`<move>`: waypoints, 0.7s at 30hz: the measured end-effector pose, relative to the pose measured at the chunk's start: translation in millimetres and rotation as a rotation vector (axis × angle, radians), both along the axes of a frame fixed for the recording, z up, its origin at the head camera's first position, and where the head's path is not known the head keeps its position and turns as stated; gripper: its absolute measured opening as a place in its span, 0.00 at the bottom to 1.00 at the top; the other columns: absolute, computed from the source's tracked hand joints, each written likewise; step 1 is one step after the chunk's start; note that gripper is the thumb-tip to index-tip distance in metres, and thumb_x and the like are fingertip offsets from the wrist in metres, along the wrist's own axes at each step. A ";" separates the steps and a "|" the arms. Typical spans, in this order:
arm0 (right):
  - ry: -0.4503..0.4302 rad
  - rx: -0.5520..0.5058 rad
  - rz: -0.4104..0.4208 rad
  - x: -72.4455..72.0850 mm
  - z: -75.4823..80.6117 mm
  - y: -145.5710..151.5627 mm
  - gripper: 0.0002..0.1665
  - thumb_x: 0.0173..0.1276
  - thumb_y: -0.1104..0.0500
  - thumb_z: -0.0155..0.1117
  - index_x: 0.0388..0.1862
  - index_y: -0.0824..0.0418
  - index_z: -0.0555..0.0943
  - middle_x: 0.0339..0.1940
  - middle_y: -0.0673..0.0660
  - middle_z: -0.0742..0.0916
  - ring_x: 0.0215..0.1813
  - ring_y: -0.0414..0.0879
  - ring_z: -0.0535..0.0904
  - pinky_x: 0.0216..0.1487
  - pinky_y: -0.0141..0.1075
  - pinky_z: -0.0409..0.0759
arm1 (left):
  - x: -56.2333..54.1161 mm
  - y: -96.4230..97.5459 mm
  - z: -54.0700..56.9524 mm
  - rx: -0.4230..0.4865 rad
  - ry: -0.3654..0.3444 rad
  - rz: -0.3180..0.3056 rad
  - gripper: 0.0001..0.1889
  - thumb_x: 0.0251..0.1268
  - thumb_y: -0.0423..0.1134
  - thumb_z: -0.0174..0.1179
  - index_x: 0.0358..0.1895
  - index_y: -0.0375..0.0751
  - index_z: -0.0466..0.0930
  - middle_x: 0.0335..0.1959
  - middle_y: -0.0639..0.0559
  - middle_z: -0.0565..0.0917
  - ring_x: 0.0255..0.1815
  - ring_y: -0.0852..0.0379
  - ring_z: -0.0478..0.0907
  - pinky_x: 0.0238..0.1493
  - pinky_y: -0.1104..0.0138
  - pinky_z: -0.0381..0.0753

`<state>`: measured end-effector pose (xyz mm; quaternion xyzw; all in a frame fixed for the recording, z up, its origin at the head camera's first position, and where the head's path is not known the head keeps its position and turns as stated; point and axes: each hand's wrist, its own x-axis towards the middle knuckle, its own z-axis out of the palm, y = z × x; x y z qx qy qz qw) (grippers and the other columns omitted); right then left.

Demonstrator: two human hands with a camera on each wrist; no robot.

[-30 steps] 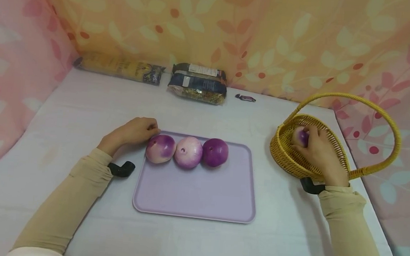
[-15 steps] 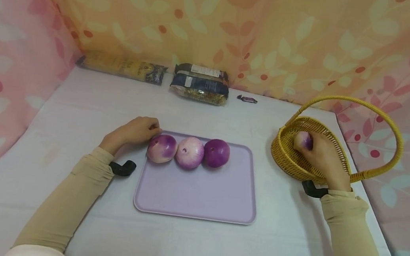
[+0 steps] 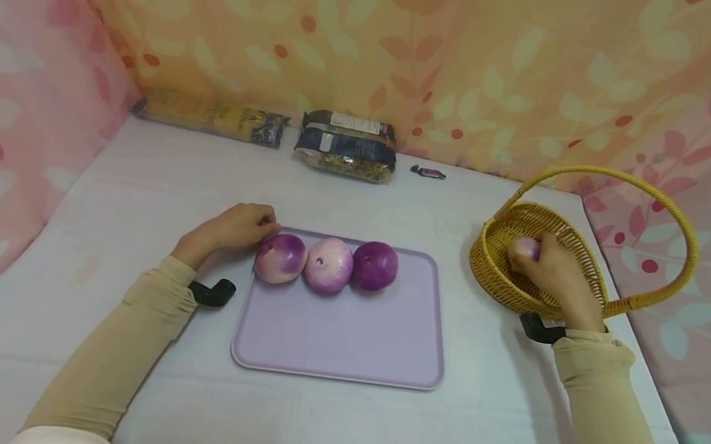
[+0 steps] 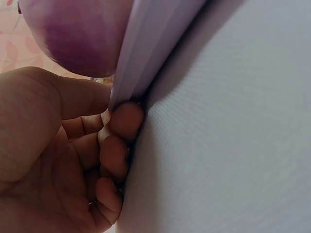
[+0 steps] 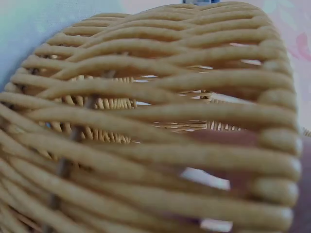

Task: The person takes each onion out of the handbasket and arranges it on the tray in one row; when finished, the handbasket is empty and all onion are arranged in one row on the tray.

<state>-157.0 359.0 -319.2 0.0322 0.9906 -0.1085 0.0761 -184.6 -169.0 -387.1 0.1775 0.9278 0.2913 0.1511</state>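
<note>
My left hand [image 3: 237, 227] pinches the far left corner of the lilac tray [image 3: 341, 338]. In the left wrist view the thumb lies on the rim and the curled fingers [image 4: 127, 121] are at its outer side. Three purple-and-white onions sit in a row along the tray's far side: a left onion [image 3: 281, 258], a pale middle onion [image 3: 329, 266] and a dark onion [image 3: 375, 266]. Inside the yellow wicker basket [image 3: 492, 283], my right hand [image 3: 561, 272] grips another onion [image 3: 522, 249]. Basket weave [image 5: 160, 87] hides most of that hand in the right wrist view.
A long yellow packet [image 3: 208, 119] and a dark-banded packet [image 3: 345, 145] lie along the back of the table, beside a small wrapped candy [image 3: 428, 173]. The basket's tall handle [image 3: 678, 210] arches over to the right. Patterned cloth [image 3: 404, 60] surrounds the table.
The onion in my right hand has turned and shifted a little within the basket, now showing more of its pale side. My left hand stays at the tray corner.
</note>
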 end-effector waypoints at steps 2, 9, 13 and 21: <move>0.028 -0.023 -0.001 3.7 1.4 0.9 0.45 0.72 0.40 0.51 0.68 0.76 0.58 0.57 0.82 0.73 0.56 0.74 0.71 0.56 0.65 0.69 | -0.3 0.9 0.3 0.001 -0.002 -0.005 0.10 0.72 0.41 0.52 0.37 0.38 0.78 0.27 0.49 0.79 0.33 0.53 0.74 0.36 0.65 0.71; 0.250 -0.169 -0.074 21.8 25.5 -14.6 0.41 0.72 0.38 0.51 0.76 0.59 0.60 0.66 0.74 0.74 0.61 0.69 0.72 0.56 0.66 0.70 | -1.7 1.3 0.9 -0.007 0.005 -0.012 0.10 0.72 0.41 0.52 0.38 0.38 0.79 0.29 0.48 0.80 0.34 0.52 0.75 0.38 0.63 0.73; 0.392 -0.243 0.037 30.5 38.7 -43.2 0.35 0.69 0.43 0.61 0.71 0.55 0.69 0.64 0.68 0.77 0.60 0.64 0.74 0.57 0.63 0.72 | -1.9 0.1 1.3 -0.012 0.011 -0.007 0.11 0.72 0.41 0.52 0.38 0.38 0.79 0.30 0.47 0.81 0.35 0.51 0.75 0.39 0.62 0.73; 0.353 -0.194 0.442 47.2 21.0 -92.8 0.37 0.54 0.58 0.74 0.63 0.62 0.73 0.62 0.66 0.77 0.60 0.63 0.76 0.59 0.59 0.74 | 0.3 1.2 3.6 -0.003 0.005 -0.008 0.10 0.73 0.41 0.53 0.38 0.37 0.79 0.29 0.47 0.80 0.34 0.52 0.75 0.37 0.64 0.72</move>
